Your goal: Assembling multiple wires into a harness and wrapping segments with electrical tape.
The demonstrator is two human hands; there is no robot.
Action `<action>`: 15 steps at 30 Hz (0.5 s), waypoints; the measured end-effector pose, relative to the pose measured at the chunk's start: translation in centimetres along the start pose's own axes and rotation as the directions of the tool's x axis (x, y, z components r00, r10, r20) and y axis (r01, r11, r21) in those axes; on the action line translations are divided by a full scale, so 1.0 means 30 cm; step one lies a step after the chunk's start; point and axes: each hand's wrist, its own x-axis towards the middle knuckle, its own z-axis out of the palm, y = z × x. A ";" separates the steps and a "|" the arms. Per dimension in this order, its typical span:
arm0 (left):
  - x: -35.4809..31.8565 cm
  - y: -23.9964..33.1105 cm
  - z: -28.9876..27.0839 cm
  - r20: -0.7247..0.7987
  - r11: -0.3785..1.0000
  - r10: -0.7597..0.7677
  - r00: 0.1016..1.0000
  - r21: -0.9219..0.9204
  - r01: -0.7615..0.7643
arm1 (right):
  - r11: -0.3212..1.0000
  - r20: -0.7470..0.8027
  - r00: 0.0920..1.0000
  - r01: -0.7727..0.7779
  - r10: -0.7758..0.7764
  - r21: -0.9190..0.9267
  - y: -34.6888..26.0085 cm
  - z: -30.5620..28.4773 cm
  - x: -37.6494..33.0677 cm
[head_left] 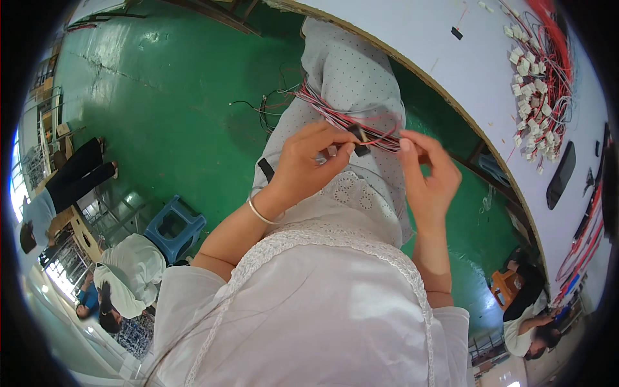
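Wire bundle: thin red, black and white wires (335,116), lying across the dotted trousers (351,71) on the lap; loose ends trail off its left side.
Black piece: small, connector-like (362,150), at the bundle's near side, by the left fingertips; details too small to tell.
Left hand: (309,158) thumb and index narrowed in a pinch at the black piece, near side of bundle.
Right hand: (432,171) thumb and index nearly together at the bundle's right end, seemingly on a thin red wire; firm grip or not, can't tell.
Handling: likely light, floppy, tangle-prone; thin wires probably strain if yanked. Best hold: black piece by its sides, wire close to it.
Table: pale top (490,84), right of bundle.
White connectors: heap (532,103) on table, well right of bundle.
Blue stool: (193,226) on floor, left of bundle, well apart.
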 end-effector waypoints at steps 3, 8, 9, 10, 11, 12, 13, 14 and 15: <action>0.009 0.057 -0.051 0.077 0.999 0.021 0.997 -0.031 -0.019 | 0.746 0.144 0.789 0.612 -0.597 -0.261 -0.088 0.007 0.093; 0.029 0.072 -0.131 0.315 0.943 -0.116 0.942 -0.263 0.205 | 0.939 0.342 0.881 0.344 -0.329 0.017 -0.085 0.052 0.081; 0.023 0.073 -0.140 0.304 0.943 -0.123 0.945 -0.262 0.207 | 0.988 0.357 0.923 0.115 -0.144 0.100 -0.102 0.055 0.072; 0.024 0.076 -0.147 0.323 0.886 -0.199 0.925 -0.344 0.310 | 0.988 0.363 0.920 0.121 -0.149 0.100 -0.109 0.056 0.073; 0.023 0.075 -0.154 0.351 0.811 -0.268 0.897 -0.421 0.407 | 0.991 0.383 0.920 0.038 -0.083 0.125 -0.112 0.054 0.075; 0.022 0.069 -0.159 0.346 0.810 -0.268 0.899 -0.424 0.404 | 0.988 0.403 0.915 -0.047 -0.016 0.147 -0.115 0.055 0.077; 0.021 0.062 -0.159 0.355 0.790 -0.259 0.898 -0.456 0.409 | 0.989 0.405 0.914 -0.045 -0.017 0.143 -0.116 0.059 0.076; 0.020 0.057 -0.159 0.365 0.769 -0.250 0.897 -0.488 0.413 | 0.989 0.381 0.922 0.003 -0.061 0.150 -0.116 0.065 0.075; 0.018 0.061 -0.156 0.365 0.766 -0.248 0.897 -0.493 0.412 | 0.987 0.357 0.928 0.051 -0.104 0.155 -0.115 0.068 0.074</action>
